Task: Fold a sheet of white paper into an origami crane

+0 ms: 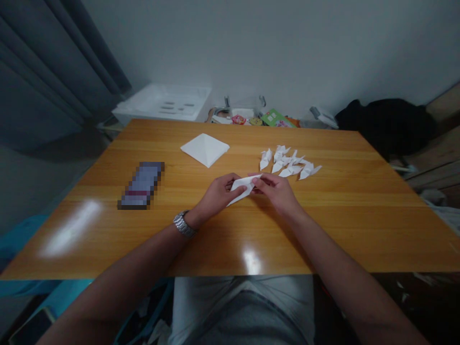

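Grip: left hand (215,194) and right hand (276,189) both pinched tight on small white part-folded paper piece (241,188), one at each end, low over orange wooden table (359,215). Just behind-right of the piece: cluster of small white folded paper shapes (289,163). Behind-left: white square paper sheet (204,149). Risk, my read: uneven pull skews the crease or tears the thin paper.

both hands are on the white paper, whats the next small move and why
Probably press the fold flat: left hand and right hand both pinch the white paper at its ends, low over the table, and it looks less shaped than the folded pieces beside it.
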### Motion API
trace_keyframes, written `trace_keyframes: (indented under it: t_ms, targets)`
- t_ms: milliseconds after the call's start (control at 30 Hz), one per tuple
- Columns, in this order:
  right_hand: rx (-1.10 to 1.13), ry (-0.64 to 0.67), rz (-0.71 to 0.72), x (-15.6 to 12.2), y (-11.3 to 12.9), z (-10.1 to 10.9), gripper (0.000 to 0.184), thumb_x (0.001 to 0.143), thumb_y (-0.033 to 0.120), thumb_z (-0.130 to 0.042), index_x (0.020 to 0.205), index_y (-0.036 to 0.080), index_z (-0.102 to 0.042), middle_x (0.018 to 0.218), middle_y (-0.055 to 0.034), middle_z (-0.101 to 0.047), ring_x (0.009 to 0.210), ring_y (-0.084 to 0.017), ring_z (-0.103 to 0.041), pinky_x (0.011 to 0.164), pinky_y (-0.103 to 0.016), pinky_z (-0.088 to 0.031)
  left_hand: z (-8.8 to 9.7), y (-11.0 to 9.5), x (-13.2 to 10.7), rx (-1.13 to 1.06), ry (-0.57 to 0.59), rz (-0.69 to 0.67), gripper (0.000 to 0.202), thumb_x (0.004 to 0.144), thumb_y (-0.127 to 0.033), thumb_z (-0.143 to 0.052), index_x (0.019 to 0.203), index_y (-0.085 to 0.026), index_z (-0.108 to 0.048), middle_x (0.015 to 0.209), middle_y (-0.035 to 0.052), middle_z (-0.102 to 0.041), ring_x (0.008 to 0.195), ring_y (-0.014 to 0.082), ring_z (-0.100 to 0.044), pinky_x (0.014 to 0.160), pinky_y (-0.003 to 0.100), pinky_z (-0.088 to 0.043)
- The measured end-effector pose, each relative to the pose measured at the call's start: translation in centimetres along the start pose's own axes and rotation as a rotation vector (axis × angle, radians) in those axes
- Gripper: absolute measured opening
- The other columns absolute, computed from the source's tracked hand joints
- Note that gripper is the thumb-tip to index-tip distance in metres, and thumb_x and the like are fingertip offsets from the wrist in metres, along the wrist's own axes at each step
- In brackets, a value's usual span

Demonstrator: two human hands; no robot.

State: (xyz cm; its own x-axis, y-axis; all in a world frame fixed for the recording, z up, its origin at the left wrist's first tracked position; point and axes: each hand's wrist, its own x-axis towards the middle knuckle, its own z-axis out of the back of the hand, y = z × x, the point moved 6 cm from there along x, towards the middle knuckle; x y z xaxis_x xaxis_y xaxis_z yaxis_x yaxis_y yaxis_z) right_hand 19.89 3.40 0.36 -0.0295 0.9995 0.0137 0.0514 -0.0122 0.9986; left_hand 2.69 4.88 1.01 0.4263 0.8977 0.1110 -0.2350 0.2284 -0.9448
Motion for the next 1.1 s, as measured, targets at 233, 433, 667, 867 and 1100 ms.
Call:
trace_keyframes:
  t_ms: [233, 433, 667, 867, 1100]
  targets:
    - [-0.018, -0.003, 0.011, -0.06, -0.08, 0.08, 0.042, 0.078, 0.058, -0.079, 0.100, 0.023, -0.082, 0.093, -0.0052, -0.078, 0.078, -0.019, -0.070, 0.078, -0.036, -0.063, -0.39, 0.66, 0.04, -0.049, 0.017, 0.020, 0.035, 0.086, -0.049, -0.072, 0.093, -0.016, -0.063, 0.087, 0.0041, -0.071, 0.075, 0.0165, -0.065, 0.063, 0.024, -0.048]
    - [0.057, 0.002, 0.010, -0.02, -0.29, 0.00, 0.036, 0.082, 0.055, -0.076, 0.096, 0.023, -0.081, 0.092, -0.0041, -0.077, 0.081, -0.019, -0.071, 0.076, -0.033, -0.063, -0.25, 0.28, -0.05, -0.025, 0.003, 0.014, 0.032, 0.087, -0.046, -0.071, 0.094, -0.016, -0.064, 0.089, 0.0047, -0.071, 0.076, 0.0162, -0.064, 0.063, 0.024, -0.047]
    - [0.050, -0.008, 0.027, -0.17, 0.01, 0.11, 0.036, 0.084, 0.054, -0.075, 0.100, 0.023, -0.080, 0.095, -0.0049, -0.077, 0.082, -0.020, -0.072, 0.076, -0.035, -0.064, -0.37, 0.58, -0.06, -0.054, -0.006, 0.004, 0.031, 0.087, -0.045, -0.071, 0.095, -0.016, -0.063, 0.091, 0.0052, -0.071, 0.079, 0.0171, -0.066, 0.066, 0.025, -0.049]
    - [0.047, -0.060, 0.029, -0.08, 0.40, 0.46, 0.039, 0.080, 0.056, -0.078, 0.095, 0.020, -0.081, 0.093, -0.0063, -0.078, 0.080, -0.020, -0.072, 0.072, -0.035, -0.064, -0.30, 0.42, -0.12, -0.007, -0.011, 0.010, 0.030, 0.087, -0.044, -0.071, 0.095, -0.016, -0.063, 0.090, 0.0045, -0.071, 0.079, 0.0169, -0.066, 0.066, 0.024, -0.049]
    - [0.103, -0.070, 0.008, -0.13, 0.25, 0.56, 0.036, 0.078, 0.055, -0.080, 0.092, 0.022, -0.083, 0.086, -0.0052, -0.078, 0.076, -0.019, -0.072, 0.070, -0.033, -0.063, -0.44, 0.34, -0.03, 0.002, 0.027, -0.008, 0.030, 0.088, -0.043, -0.070, 0.098, -0.015, -0.065, 0.091, 0.0044, -0.070, 0.079, 0.0167, -0.065, 0.067, 0.024, -0.049]
